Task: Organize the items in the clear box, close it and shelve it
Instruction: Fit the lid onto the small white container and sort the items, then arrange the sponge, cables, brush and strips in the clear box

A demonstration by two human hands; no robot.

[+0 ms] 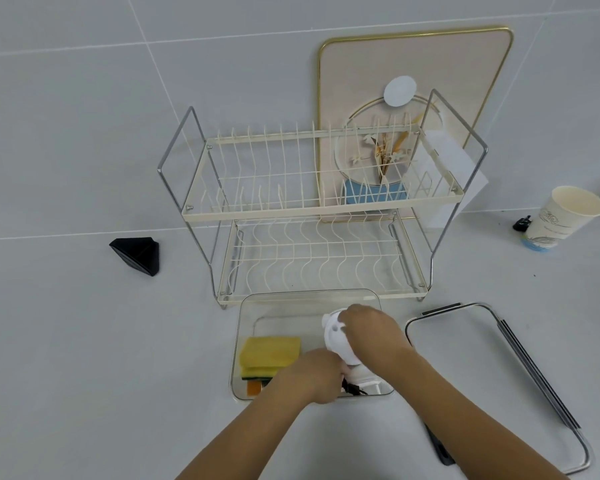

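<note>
At the near edge of the pale counter, two bare forearms reach in to one clear box (246, 344), which sits open just in front of the rack. The left hand (312, 374) is closed around the lower end of a white device (340, 341) beside a black cord (352, 389); the right hand (368, 323) curls over the device's rounded top, fingers wrapped on it. The device lies tilted in the right half of the box. In the left half sit two sponges: a yellow one (271, 351) stacked on a dark-backed layer, and a small orange piece (253, 388) at the near wall. The middle and far part of the box floor shows bare. One clear lid (499, 368) with dark side clips lies flat to the right, apart from the box, with open counter between them. Beyond stands one two-tier wire rack (312, 216), both tiers free of dishes. Left of it sits one black wedge-shaped object (137, 254), well apart, with broad open counter around it. At far right stands one paper cup (565, 216), tilted, and behind the rack one gold-rimmed panel (413, 64) leans on the wall.
</note>
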